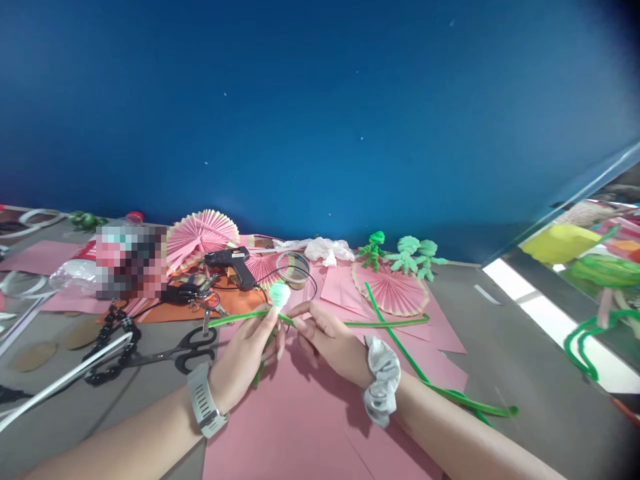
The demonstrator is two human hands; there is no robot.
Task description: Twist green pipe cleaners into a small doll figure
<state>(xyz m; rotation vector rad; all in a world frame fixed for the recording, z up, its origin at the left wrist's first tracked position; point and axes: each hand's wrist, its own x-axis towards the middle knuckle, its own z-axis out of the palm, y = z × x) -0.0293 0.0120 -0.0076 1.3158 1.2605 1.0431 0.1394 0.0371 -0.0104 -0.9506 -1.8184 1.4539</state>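
Note:
Between the thumb and fingers of my left hand (pixel 253 347) is a green pipe cleaner (pixel 240 318), crossing just below a coiled pale mint pipe-cleaner ball (pixel 279 294). Another green length hangs down beneath that hand. My right hand (pixel 325 333) is closed on the same crosswise pipe cleaner, whose far end reaches out to the right. Its fingertips are close beside the left ones. Loose green pipe cleaners (pixel 400 343) lie by my right forearm. Three small pipe-cleaner figures stand at the wall, one bright green (pixel 373 251) and two mint (pixel 406 255).
Pink paper sheets (pixel 300 427) cover the table under my hands. Behind them are pleated pink paper fans (pixel 203 237), a black glue gun (pixel 233 263) and a tape roll (pixel 294 268). At left lie black scissors (pixel 193 350), keys (pixel 213 301), black beads (pixel 107 373) and a plastic bottle (pixel 75 277).

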